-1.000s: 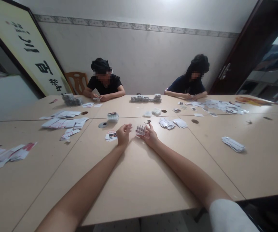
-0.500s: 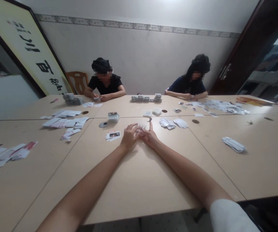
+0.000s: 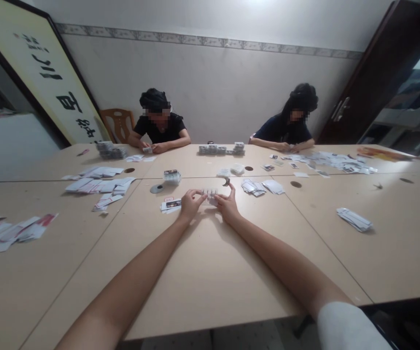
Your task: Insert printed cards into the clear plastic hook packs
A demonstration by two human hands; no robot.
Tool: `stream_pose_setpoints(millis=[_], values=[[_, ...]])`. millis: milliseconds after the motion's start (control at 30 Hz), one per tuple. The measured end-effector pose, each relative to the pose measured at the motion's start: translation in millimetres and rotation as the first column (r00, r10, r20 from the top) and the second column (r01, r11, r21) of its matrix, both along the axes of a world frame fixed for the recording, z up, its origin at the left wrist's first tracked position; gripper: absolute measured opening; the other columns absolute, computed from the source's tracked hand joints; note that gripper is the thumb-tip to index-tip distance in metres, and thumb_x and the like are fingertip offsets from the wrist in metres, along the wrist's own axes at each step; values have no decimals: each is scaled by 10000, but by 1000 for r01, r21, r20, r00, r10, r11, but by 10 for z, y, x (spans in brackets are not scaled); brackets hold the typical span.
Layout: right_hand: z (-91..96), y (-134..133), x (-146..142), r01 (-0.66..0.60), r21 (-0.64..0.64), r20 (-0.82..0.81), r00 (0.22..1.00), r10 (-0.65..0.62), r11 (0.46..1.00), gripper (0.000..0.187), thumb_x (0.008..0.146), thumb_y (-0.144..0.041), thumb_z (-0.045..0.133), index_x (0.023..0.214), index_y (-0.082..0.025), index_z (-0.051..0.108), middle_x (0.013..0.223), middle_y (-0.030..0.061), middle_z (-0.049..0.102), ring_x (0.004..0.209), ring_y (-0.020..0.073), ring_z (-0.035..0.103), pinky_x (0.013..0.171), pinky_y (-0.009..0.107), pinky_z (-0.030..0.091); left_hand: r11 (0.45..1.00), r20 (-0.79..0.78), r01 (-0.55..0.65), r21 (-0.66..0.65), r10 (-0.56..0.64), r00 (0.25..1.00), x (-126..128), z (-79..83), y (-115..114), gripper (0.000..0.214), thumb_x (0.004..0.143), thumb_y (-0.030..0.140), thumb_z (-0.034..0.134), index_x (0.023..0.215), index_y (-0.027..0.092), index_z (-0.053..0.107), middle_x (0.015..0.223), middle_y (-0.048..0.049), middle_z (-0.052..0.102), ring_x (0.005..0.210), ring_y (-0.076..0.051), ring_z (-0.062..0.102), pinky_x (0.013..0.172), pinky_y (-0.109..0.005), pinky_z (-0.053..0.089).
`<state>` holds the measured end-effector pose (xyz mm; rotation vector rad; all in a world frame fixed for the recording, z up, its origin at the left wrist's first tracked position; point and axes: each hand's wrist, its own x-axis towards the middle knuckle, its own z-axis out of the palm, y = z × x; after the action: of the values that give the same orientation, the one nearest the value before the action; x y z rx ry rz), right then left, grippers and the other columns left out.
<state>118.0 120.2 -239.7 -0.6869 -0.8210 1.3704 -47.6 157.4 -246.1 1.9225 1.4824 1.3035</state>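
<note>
Between my two hands I hold a small clear plastic box [image 3: 210, 198] with whitish ridges, just above the table. My left hand [image 3: 190, 205] grips its left end between thumb and fingers. My right hand [image 3: 227, 206] pinches the right end, its index finger raised. A small dark curved piece [image 3: 226, 182] sits at that fingertip; I cannot make out what it is. Left of my left hand lie printed cards [image 3: 171, 205]. A stack of clear boxes [image 3: 172, 177] stands behind them, beside a grey disc [image 3: 156, 189].
Two people [image 3: 161, 121] sit across the table, their hands on small items. White paper slips [image 3: 100, 184] lie at the left, more [image 3: 257, 187] right of my hands. A bundle of slips [image 3: 354, 219] rests farther right. Boxes [image 3: 217, 149] are stacked along the far edge.
My hands have drawn slightly apart and turned the clear box, so its ridged side shows more plainly. My left hand moved a little left, partly over the printed cards.
</note>
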Motion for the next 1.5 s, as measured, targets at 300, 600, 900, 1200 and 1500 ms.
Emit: stream_pose_setpoints(millis=[300, 600, 900, 1200, 1500], values=[[16, 29, 78, 60, 12, 75, 995, -60, 998, 1022, 619, -212, 853, 1469, -308, 295, 743, -60, 735, 735, 191, 754, 728, 317, 612, 983, 128, 98, -152, -79, 989, 27, 33, -51, 314, 960, 357, 670, 1190, 145, 649, 1199, -98, 668, 1051, -236, 669, 903, -449, 586], [35, 51, 67, 155, -14, 117, 981, -152, 988, 999, 633, -309, 841, 1455, -365, 277, 1048, 22, 707, 803, 218, 739, 666, 361, 621, 939, 284, 244, -241, -172, 943, 37, 182, -112, 277, 967, 347, 664, 1148, 138, 654, 1103, -77, 685, 937, -199, 684, 821, -391, 603], [729, 55, 213, 428, 164, -9, 902, -433, 889, 266, 729, -392, 639, 916, -221, 558, 916, 2, 638, 812, 145, 655, 627, 244, 554, 917, 367, 316, -244, -214, 905, -24, 983, -225, 377, 771, 434, 820, 941, 138, 661, 799, -38, 691, 712, -179, 699, 542, -231, 533], [2212, -535, 202, 333, 553, -180, 943, -280, 764, 123, 726, -240, 704, 807, -226, 612, 694, -74, 651, 494, 80, 635, 497, 214, 534, 882, 318, 465, -70, -422, 849, 45, 2453, -976, 443, 720, 479, 841, 934, 174, 602, 868, -23, 658, 775, -180, 718, 558, -236, 619], [2454, -1371, 225, 163, 668, 136, 933, -334, 726, 175, 810, -271, 803, 736, -204, 659, 523, -74, 605, 405, 90, 601, 384, 196, 470, 913, 333, 403, 66, -400, 854, 141, 2564, -1674, 400, 851, 483, 743, 1078, 188, 597, 897, -41, 689, 824, -189, 709, 543, -241, 650]])
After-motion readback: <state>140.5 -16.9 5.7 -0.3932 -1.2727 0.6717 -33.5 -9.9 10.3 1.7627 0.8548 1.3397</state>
